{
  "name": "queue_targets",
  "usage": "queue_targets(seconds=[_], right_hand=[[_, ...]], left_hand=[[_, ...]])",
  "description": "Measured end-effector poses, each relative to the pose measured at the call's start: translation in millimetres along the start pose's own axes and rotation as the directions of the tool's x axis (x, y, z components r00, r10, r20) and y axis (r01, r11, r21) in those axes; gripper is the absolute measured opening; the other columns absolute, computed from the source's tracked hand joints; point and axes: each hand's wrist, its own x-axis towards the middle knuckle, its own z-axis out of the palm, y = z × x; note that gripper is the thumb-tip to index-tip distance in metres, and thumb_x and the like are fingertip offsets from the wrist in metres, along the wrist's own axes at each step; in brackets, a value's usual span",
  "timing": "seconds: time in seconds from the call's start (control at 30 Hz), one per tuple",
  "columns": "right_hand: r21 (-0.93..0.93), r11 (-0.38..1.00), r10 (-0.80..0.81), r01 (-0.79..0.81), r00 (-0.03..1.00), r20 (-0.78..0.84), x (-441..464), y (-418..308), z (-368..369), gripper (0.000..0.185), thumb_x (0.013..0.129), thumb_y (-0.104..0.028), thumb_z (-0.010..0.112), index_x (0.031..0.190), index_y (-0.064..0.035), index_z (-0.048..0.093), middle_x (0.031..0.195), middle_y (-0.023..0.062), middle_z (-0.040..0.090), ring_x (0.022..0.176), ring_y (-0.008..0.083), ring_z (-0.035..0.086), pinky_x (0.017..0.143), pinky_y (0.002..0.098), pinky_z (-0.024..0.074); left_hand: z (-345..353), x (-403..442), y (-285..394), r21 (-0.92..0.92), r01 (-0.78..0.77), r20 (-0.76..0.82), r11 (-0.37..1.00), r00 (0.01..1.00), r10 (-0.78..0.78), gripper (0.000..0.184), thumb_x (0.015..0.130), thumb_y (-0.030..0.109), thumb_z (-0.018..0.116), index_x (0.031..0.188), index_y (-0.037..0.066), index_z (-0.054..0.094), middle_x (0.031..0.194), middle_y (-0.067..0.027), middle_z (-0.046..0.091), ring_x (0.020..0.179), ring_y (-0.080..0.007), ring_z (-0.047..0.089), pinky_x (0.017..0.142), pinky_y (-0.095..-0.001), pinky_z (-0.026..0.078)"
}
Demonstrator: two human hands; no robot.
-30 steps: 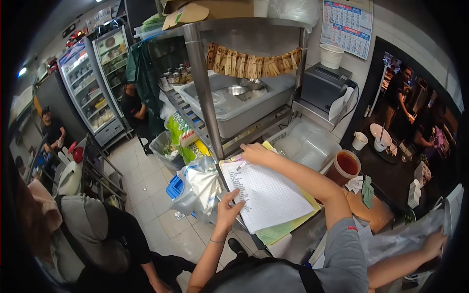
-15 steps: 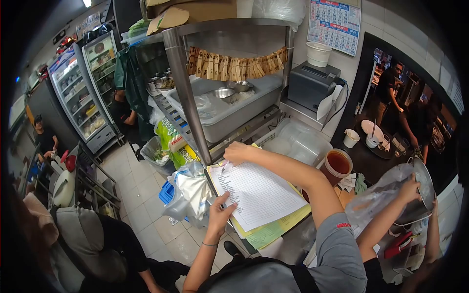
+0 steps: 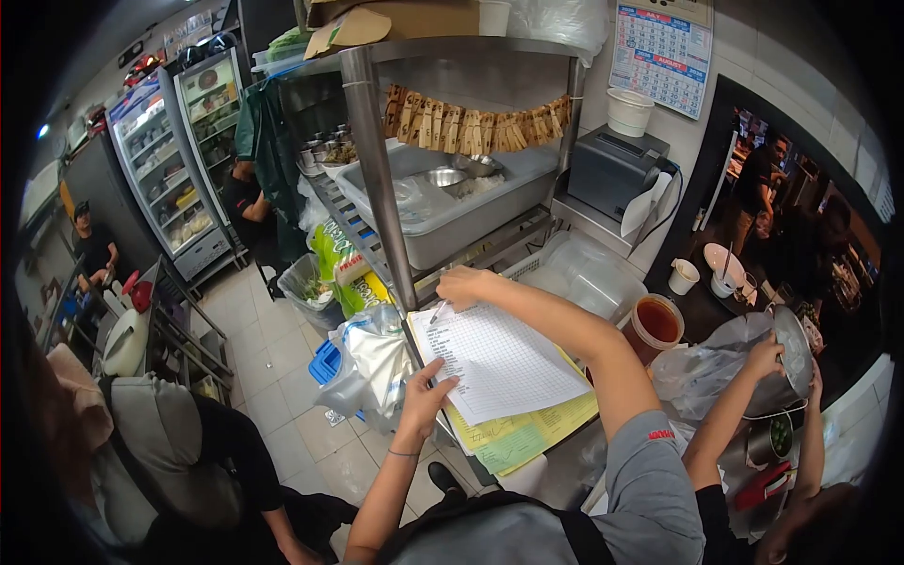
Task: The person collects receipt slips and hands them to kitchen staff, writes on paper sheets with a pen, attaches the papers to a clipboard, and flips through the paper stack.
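Note:
A white gridded sheet with a list of words down its left side (image 3: 508, 363) lies on yellow and green papers (image 3: 527, 438), at the edge of the counter. At the sheet's left edge is my left hand (image 3: 424, 400), thumb and forefinger on top and the other fingers partly hidden; it grips the papers there. My right hand (image 3: 461, 286) is closed round a slim pen (image 3: 439, 312) at the sheet's upper left corner, the tip close to the top of the list. My right forearm crosses above the sheet's far edge.
A tub of red-brown liquid (image 3: 656, 320) stands right of the papers, near clear plastic containers (image 3: 589, 273). At right a co-worker's hands hold a metal bowl (image 3: 796, 353) and plastic bag (image 3: 702, 372). A steel post (image 3: 377, 179) rises ahead; another person (image 3: 217, 452) is at left.
The view has shifted slightly, so most things sit a little right. My hands keep their places on the papers and pen. The co-worker's bowl has tilted and moved, showing a pot of green items below.

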Motion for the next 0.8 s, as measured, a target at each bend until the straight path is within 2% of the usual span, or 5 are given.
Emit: queue_targets(seconds=[0.1, 0.17, 0.33, 0.43, 0.8], right_hand=[[0.008, 1.000, 0.021, -0.021, 1.000, 0.012, -3, -3, -7, 0.018, 0.066, -0.012, 0.061, 0.077, 0.0015, 0.066, 0.080, 0.0190, 0.064, 0.079, 0.0338, 0.063, 0.069, 0.0412, 0.0501], [0.005, 1.000, 0.020, -0.020, 1.000, -0.019, -6, -6, -9, 0.018, 0.066, -0.012, 0.061, 0.076, 0.0010, 0.067, 0.080, 0.0190, 0.064, 0.079, 0.0336, 0.063, 0.068, 0.0409, 0.0502], [0.001, 0.999, 0.034, -0.034, 0.999, 0.039, 2, -3, -6, 0.018, 0.064, -0.014, 0.062, 0.078, -0.0019, 0.067, 0.081, 0.0181, 0.064, 0.080, 0.0328, 0.063, 0.069, 0.0409, 0.0499], [0.010, 0.999, 0.038, -0.039, 0.996, 0.082, 3, -1, -11, 0.022, 0.064, -0.015, 0.065, 0.081, -0.0008, 0.067, 0.085, 0.0172, 0.065, 0.082, 0.0313, 0.063, 0.070, 0.0399, 0.0502], [0.053, 0.998, 0.036, -0.046, 0.985, 0.168, 14, 6, -13, 0.025, 0.063, -0.018, 0.066, 0.083, -0.0043, 0.067, 0.084, 0.0152, 0.065, 0.083, 0.0315, 0.062, 0.071, 0.0408, 0.0490]], left_hand=[[-13, 11, -12, 0.371, -0.185, 0.017, 0.910, 0.981, 0.192, 0.058, 0.076, 0.009, 0.068, 0.125, -0.009, 0.042, 0.097, -0.0105, 0.057, 0.071, -0.0111, 0.058, 0.051, -0.0221, 0.048], [-19, 15, -11, 0.703, -0.339, 0.094, 0.625, 0.916, 0.391, 0.059, 0.078, 0.009, 0.067, 0.129, -0.005, 0.041, 0.093, -0.0083, 0.055, 0.068, -0.0119, 0.060, 0.047, -0.0222, 0.049], [-24, 49, 9, 0.477, -0.219, 0.063, 0.851, 0.975, 0.215, 0.043, 0.079, 0.010, 0.063, 0.120, 0.002, 0.054, 0.076, -0.0023, 0.049, 0.052, -0.0090, 0.054, 0.038, -0.0221, 0.046], [-25, 62, 9, 0.504, -0.186, 0.036, 0.844, 0.980, 0.195, 0.033, 0.074, 0.003, 0.065, 0.105, -0.003, 0.062, 0.069, -0.0023, 0.051, 0.049, -0.0088, 0.052, 0.039, -0.0220, 0.046], [-26, 70, 0, 0.315, -0.176, -0.060, 0.932, 0.977, 0.205, 0.041, 0.070, -0.006, 0.062, 0.109, -0.012, 0.055, 0.075, -0.0071, 0.053, 0.055, -0.0134, 0.058, 0.044, -0.0241, 0.052]])
